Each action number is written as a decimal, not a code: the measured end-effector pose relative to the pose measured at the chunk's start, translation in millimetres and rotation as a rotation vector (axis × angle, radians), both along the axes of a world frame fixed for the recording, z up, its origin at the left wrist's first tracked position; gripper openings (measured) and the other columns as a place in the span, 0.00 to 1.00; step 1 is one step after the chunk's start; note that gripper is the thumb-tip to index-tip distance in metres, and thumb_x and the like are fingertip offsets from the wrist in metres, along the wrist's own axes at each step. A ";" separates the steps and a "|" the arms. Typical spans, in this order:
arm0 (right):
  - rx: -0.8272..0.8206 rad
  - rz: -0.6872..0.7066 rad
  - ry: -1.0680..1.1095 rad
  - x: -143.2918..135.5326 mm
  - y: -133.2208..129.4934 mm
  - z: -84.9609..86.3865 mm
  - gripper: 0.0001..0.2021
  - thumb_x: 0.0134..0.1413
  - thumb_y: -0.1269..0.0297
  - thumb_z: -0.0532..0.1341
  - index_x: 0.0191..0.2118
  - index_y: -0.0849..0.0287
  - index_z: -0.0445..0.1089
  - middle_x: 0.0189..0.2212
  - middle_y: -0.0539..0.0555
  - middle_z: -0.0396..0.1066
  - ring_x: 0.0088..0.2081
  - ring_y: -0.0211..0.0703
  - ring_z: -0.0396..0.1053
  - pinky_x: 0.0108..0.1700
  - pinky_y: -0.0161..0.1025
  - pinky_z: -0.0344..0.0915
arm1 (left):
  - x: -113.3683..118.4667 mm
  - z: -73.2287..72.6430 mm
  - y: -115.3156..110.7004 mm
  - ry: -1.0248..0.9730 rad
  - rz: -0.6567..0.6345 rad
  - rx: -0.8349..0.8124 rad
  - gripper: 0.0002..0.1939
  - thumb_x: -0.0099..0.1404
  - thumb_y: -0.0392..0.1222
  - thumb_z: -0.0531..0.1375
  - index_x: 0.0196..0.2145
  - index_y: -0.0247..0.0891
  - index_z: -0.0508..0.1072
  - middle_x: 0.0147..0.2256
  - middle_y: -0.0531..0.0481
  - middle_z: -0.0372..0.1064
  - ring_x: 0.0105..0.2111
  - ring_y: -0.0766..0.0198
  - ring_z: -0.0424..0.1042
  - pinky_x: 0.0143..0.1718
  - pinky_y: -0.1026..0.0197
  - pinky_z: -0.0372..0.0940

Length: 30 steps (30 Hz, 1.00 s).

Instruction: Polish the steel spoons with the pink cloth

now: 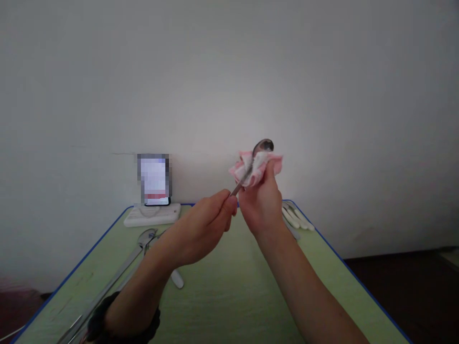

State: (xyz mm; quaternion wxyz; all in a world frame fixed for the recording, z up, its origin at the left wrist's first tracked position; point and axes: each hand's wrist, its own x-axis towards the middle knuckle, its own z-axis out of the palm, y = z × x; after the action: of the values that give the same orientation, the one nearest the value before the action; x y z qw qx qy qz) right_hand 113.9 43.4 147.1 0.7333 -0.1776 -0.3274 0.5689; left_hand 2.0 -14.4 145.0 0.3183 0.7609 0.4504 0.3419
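A metal spoon (pixel 263 146) is held up above the far part of the green table, tilted with its bowl up and to the right. My left hand (pixel 206 224) is closed round the lower end of its handle. Higher up, my right hand (pixel 261 200) grips a crumpled pink and white cloth (pixel 255 168), which lies against the handle just below the bowl. The cloth hides part of the spoon's neck.
The green table (pixel 229 291) has a blue edge. A lit phone (pixel 155 179) leans upright on a white stand (pixel 152 216) at the back left. Long metal spoons (pixel 120 271) lie left; white-handled cutlery (pixel 297 220) lies at the back right. Behind is a wall.
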 end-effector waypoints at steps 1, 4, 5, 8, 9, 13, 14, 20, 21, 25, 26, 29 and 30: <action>0.003 -0.002 0.014 3.8 2.0 1.0 0.14 0.53 0.49 0.54 0.31 0.55 0.66 0.31 0.50 0.72 0.32 0.37 0.68 0.35 0.36 0.66 | -0.6 0.4 -0.3 -0.013 0.002 -0.012 0.18 0.68 0.50 0.42 0.25 0.40 0.56 0.20 0.58 0.55 0.19 0.70 0.53 0.19 0.68 0.50; 0.028 0.023 -0.042 12.9 4.0 6.3 0.11 0.51 0.52 0.57 0.32 0.55 0.67 0.31 0.51 0.72 0.33 0.39 0.69 0.34 0.37 0.65 | -5.0 2.5 -0.4 -0.049 -0.007 -0.056 0.18 0.68 0.51 0.43 0.24 0.39 0.56 0.20 0.58 0.53 0.20 0.71 0.52 0.19 0.68 0.50; 0.053 0.036 -0.085 14.5 3.3 8.4 0.11 0.50 0.53 0.59 0.31 0.55 0.68 0.30 0.51 0.72 0.33 0.39 0.69 0.33 0.37 0.65 | -7.3 3.4 -0.5 -0.057 -0.014 -0.070 0.18 0.68 0.51 0.43 0.24 0.39 0.56 0.20 0.58 0.53 0.20 0.71 0.52 0.19 0.69 0.50; 0.134 0.067 -0.220 15.3 0.0 12.3 0.10 0.47 0.54 0.61 0.29 0.56 0.68 0.26 0.49 0.70 0.31 0.39 0.68 0.32 0.36 0.63 | -15.4 6.6 -1.0 -0.043 -0.034 -0.103 0.20 0.67 0.53 0.43 0.24 0.39 0.58 0.20 0.58 0.53 0.20 0.71 0.52 0.19 0.69 0.51; 0.147 0.072 -0.263 14.8 -0.9 12.4 0.11 0.46 0.54 0.62 0.28 0.57 0.68 0.25 0.49 0.69 0.30 0.39 0.67 0.32 0.36 0.63 | -17.9 7.7 -1.1 -0.026 -0.032 -0.112 0.21 0.67 0.54 0.44 0.23 0.38 0.58 0.20 0.58 0.53 0.19 0.71 0.52 0.19 0.69 0.50; 0.149 0.102 -0.446 12.7 -1.1 6.9 0.15 0.45 0.50 0.62 0.24 0.59 0.67 0.20 0.48 0.66 0.26 0.38 0.64 0.30 0.37 0.61 | -23.0 10.2 1.2 -0.010 0.043 -0.135 0.24 0.66 0.58 0.42 0.23 0.38 0.60 0.17 0.59 0.50 0.16 0.71 0.50 0.16 0.69 0.48; 0.151 0.113 -0.497 12.4 -0.7 5.0 0.16 0.44 0.50 0.63 0.23 0.59 0.66 0.19 0.48 0.66 0.25 0.37 0.63 0.30 0.36 0.60 | -23.1 10.1 2.5 -0.013 0.068 -0.113 0.24 0.66 0.57 0.42 0.23 0.38 0.61 0.17 0.59 0.50 0.16 0.71 0.49 0.16 0.68 0.47; 0.178 -0.048 -0.748 16.8 -2.0 3.5 0.11 0.47 0.57 0.61 0.26 0.61 0.67 0.19 0.47 0.63 0.22 0.34 0.59 0.26 0.34 0.57 | -23.4 9.9 7.8 0.210 0.184 0.115 0.21 0.67 0.53 0.43 0.22 0.39 0.59 0.17 0.58 0.53 0.17 0.70 0.52 0.19 0.67 0.48; 0.186 -0.088 -0.777 19.8 -3.1 5.6 0.09 0.48 0.59 0.61 0.27 0.61 0.68 0.18 0.46 0.62 0.21 0.33 0.58 0.25 0.33 0.56 | -24.3 11.3 7.2 0.261 0.189 0.139 0.21 0.67 0.52 0.43 0.21 0.39 0.59 0.17 0.58 0.53 0.17 0.69 0.53 0.20 0.66 0.49; 0.265 0.037 -1.037 38.4 -10.1 16.6 0.09 0.50 0.61 0.59 0.28 0.61 0.70 0.15 0.46 0.62 0.19 0.34 0.58 0.23 0.32 0.55 | -32.9 19.6 0.9 0.442 0.179 0.178 0.21 0.66 0.51 0.43 0.20 0.39 0.59 0.16 0.57 0.54 0.17 0.68 0.55 0.22 0.64 0.48; 0.284 0.110 -1.112 43.3 -12.2 18.8 0.09 0.50 0.60 0.60 0.27 0.61 0.71 0.15 0.47 0.63 0.19 0.34 0.59 0.23 0.32 0.55 | -35.9 21.2 -1.0 0.481 0.158 0.166 0.21 0.66 0.51 0.43 0.20 0.39 0.59 0.17 0.57 0.55 0.17 0.68 0.55 0.22 0.64 0.48; 0.283 0.304 -1.290 53.1 -18.6 21.2 0.08 0.47 0.61 0.62 0.26 0.60 0.73 0.17 0.48 0.67 0.18 0.34 0.59 0.21 0.32 0.53 | -43.4 22.3 -5.6 0.581 0.064 0.111 0.22 0.66 0.52 0.43 0.21 0.39 0.63 0.18 0.55 0.59 0.19 0.68 0.59 0.23 0.63 0.49; 0.278 0.339 -1.326 54.2 -20.5 20.3 0.07 0.46 0.62 0.63 0.25 0.60 0.74 0.17 0.48 0.67 0.17 0.33 0.59 0.20 0.32 0.52 | -44.7 21.5 -6.6 0.608 0.047 0.101 0.22 0.66 0.52 0.43 0.22 0.39 0.64 0.19 0.55 0.60 0.20 0.67 0.60 0.24 0.63 0.49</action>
State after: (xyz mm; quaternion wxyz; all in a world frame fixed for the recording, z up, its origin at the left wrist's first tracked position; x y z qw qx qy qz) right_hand 168.2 22.9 167.5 0.2957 -0.3383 -0.7988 0.4000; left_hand -42.7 -21.0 166.5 0.1229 0.8326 0.5248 0.1275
